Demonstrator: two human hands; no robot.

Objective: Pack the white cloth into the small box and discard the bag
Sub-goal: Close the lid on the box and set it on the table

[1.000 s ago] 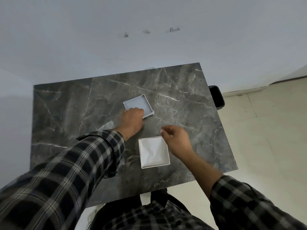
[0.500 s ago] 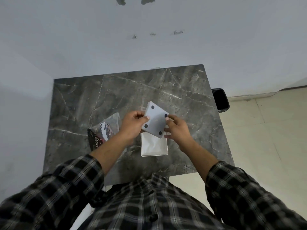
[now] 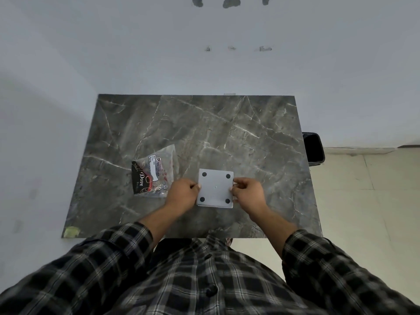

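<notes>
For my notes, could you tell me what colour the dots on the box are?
Black, four dots near the corners, in the head view.

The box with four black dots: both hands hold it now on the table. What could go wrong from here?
1. The left hand and right hand pinch only the side edges of the box; pressed unevenly, its top part may seat crooked.
2. The cloth is hidden, so a fold could be caught at the rim.
3. The bag lies on the table, far from the black bin.
</notes>
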